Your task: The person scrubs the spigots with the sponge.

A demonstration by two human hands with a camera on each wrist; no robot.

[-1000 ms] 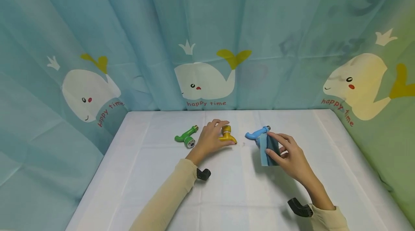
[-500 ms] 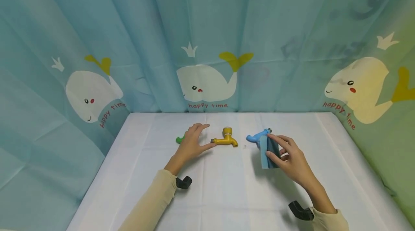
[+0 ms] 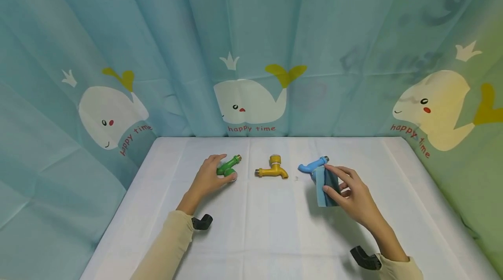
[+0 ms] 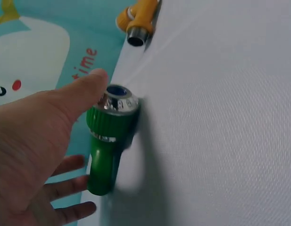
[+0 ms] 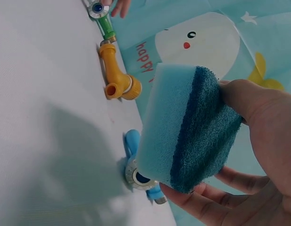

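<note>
My left hand [image 3: 205,178] is at the green tap [image 3: 229,166], its thumb beside the tap's round handle and its fingers behind the body. The left wrist view has the thumb near the chrome-rimmed knob of the green tap [image 4: 110,125], the other fingers spread and not wrapped round it. My right hand [image 3: 355,195] pinches a blue sponge [image 3: 329,187] between thumb and fingers. This sponge has a light foam side and a dark scouring side [image 5: 202,127]. It hangs just in front of the blue tap [image 3: 312,165], covering part of it.
Between the two hands lies a yellow tap [image 3: 272,171] on the white tabletop [image 3: 271,223]. A blue curtain [image 3: 255,31] with whale prints hangs along the table's back and sides. Black curved pieces [image 3: 365,258] stick out at both wrists.
My left hand has moved left from the yellow tap to the green one, uncovering the yellow tap fully. The right hand holds the sponge in nearly the same place.
</note>
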